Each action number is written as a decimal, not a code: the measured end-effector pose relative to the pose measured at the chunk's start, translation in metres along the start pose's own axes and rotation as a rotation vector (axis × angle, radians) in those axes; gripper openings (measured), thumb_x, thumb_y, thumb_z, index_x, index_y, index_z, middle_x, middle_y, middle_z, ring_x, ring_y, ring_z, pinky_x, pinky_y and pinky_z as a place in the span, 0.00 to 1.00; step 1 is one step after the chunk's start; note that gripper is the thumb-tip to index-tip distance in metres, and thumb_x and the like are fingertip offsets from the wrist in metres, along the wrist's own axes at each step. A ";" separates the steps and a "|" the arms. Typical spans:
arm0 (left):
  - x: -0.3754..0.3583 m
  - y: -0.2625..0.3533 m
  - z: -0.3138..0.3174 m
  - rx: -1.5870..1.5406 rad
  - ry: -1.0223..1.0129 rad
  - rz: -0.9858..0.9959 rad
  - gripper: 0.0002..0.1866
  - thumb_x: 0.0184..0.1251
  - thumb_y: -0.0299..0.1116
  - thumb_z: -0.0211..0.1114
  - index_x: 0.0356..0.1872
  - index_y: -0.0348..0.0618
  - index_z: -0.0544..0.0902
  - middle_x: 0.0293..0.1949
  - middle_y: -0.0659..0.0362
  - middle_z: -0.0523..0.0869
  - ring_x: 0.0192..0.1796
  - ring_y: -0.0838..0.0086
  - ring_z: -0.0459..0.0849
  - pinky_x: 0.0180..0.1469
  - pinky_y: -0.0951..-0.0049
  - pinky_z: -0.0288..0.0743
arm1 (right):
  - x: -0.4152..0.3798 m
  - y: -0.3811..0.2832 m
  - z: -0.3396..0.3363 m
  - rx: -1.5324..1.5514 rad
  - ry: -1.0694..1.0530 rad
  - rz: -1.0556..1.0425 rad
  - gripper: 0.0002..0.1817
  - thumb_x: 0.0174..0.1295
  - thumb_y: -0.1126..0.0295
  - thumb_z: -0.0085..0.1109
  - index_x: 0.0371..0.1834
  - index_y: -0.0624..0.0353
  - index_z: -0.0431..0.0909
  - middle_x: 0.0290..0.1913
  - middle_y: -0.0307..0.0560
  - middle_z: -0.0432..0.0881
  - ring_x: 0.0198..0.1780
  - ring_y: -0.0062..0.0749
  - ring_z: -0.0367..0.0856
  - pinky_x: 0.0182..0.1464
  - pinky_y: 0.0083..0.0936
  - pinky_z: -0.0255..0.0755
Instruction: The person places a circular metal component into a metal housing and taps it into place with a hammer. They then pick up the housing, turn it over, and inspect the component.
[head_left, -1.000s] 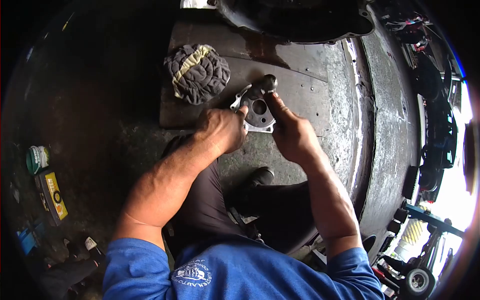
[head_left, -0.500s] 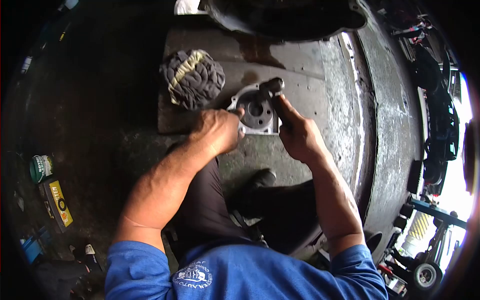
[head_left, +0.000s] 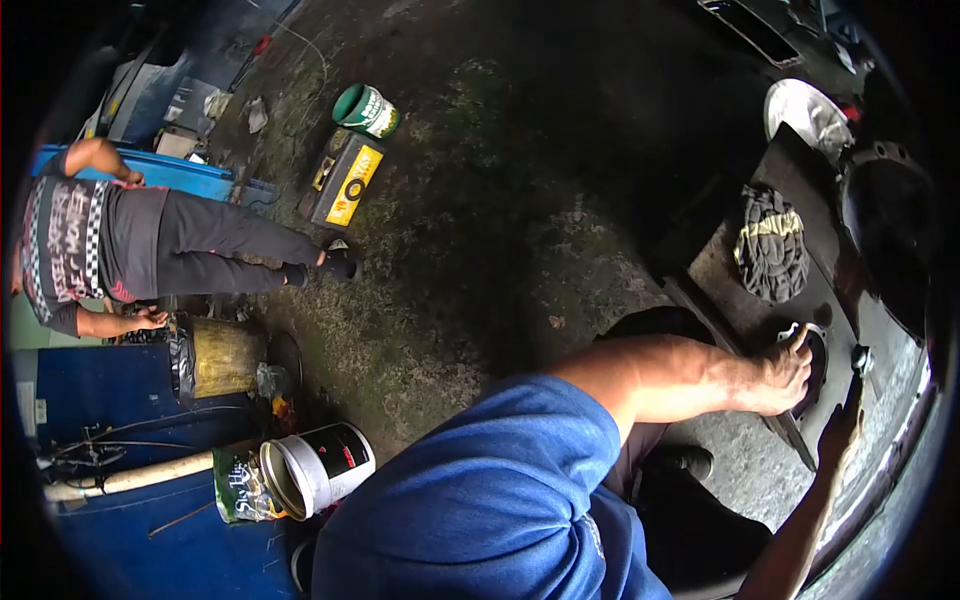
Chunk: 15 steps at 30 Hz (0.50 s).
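At the right side of the head view, my left hand (head_left: 785, 378) grips the near edge of a round metal housing (head_left: 818, 352), which is partly hidden behind it. My right hand (head_left: 843, 428) is wrapped round the handle of a hammer (head_left: 861, 360), its head just right of the housing. The handle is mostly covered by the fingers. The housing lies on a dark flat board (head_left: 722, 262). Beyond my left hand sits a bundled grey cloth (head_left: 772, 245) with a pale yellow band.
A large dark curved part (head_left: 885, 235) stands beyond the board. Another person (head_left: 130, 235) is at the far left, near a yellow bin (head_left: 225, 358). A green bucket (head_left: 366, 110), a yellow-labelled box (head_left: 352, 185) and a white bucket (head_left: 318, 470) are on the left.
The view has swung left, so the housing, cloth and both hands now appear far right. The other person and the buckets have come into fuller view. Both hands keep their holds.
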<state>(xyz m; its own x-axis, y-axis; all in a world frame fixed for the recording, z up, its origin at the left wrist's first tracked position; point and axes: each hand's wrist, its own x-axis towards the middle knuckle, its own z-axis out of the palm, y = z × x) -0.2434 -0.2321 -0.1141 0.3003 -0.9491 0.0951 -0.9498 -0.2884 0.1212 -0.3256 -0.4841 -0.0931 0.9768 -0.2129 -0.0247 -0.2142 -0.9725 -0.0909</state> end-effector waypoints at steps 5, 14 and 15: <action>0.030 -0.005 0.022 -0.248 -0.001 -0.047 0.15 0.54 0.41 0.66 0.39 0.45 0.90 0.45 0.43 0.88 0.70 0.44 0.71 0.71 0.12 0.33 | 0.003 -0.004 0.015 0.026 -0.015 0.005 0.32 0.74 0.62 0.53 0.80 0.54 0.62 0.69 0.62 0.72 0.66 0.61 0.71 0.67 0.50 0.65; -0.002 -0.030 -0.047 -0.798 0.273 -0.117 0.28 0.40 0.34 0.76 0.50 0.48 0.84 0.40 0.55 0.90 0.61 0.59 0.83 0.60 0.48 0.75 | -0.018 -0.005 -0.029 1.049 -0.005 0.364 0.34 0.77 0.46 0.46 0.81 0.48 0.63 0.73 0.54 0.72 0.70 0.44 0.72 0.70 0.47 0.64; -0.005 -0.038 -0.038 -1.118 0.127 -0.196 0.25 0.42 0.37 0.78 0.47 0.47 0.86 0.39 0.55 0.90 0.52 0.61 0.86 0.53 0.54 0.78 | -0.019 0.003 -0.033 1.052 0.073 0.436 0.36 0.74 0.44 0.49 0.80 0.49 0.64 0.71 0.53 0.74 0.69 0.41 0.73 0.69 0.49 0.64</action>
<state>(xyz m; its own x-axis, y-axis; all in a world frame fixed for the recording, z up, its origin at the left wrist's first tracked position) -0.2057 -0.2115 -0.0812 0.5013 -0.8625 0.0691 -0.2948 -0.0952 0.9508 -0.3442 -0.4857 -0.0604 0.8088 -0.5515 -0.2041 -0.3994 -0.2603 -0.8791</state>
